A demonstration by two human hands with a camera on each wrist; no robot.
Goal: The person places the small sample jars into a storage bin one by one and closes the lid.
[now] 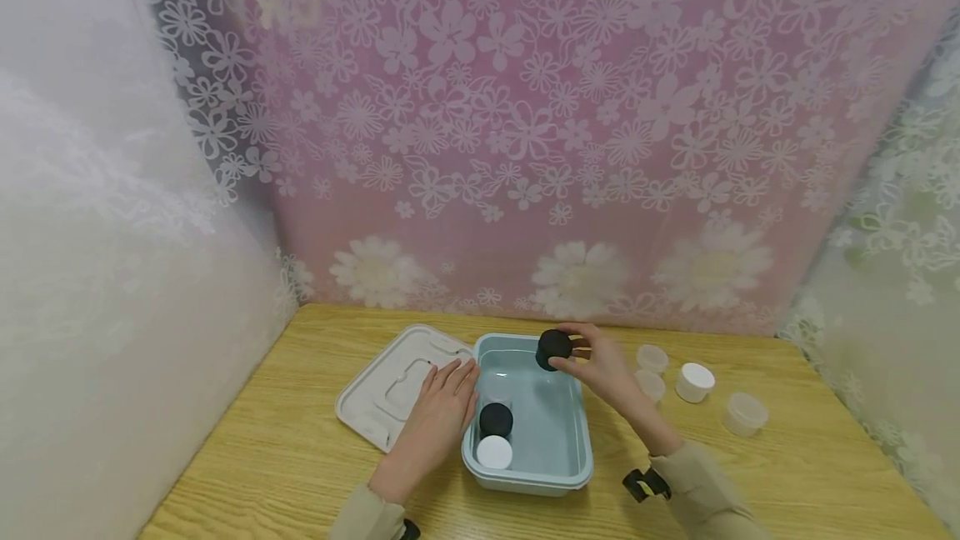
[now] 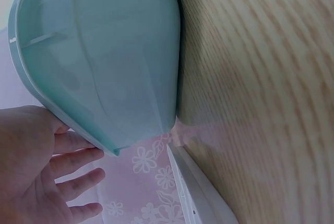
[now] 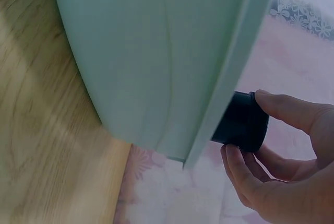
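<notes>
A light blue plastic box stands uncovered on the table. My right hand pinches a small round black jar between thumb and fingers over the box's far right corner. In the right wrist view the jar overlaps the rim, its lower part hidden behind the wall. My left hand touches the left rim with its fingers extended; the left wrist view shows those fingers spread along the edge. Inside the box, a second black jar sits behind a white-lidded jar on the left side.
A pale rectangular lid lies left of the box, partly under my left hand. To the right are a white jar, a clear container and two smaller clear ones, one of them farther back. A floral curtain hangs behind the table.
</notes>
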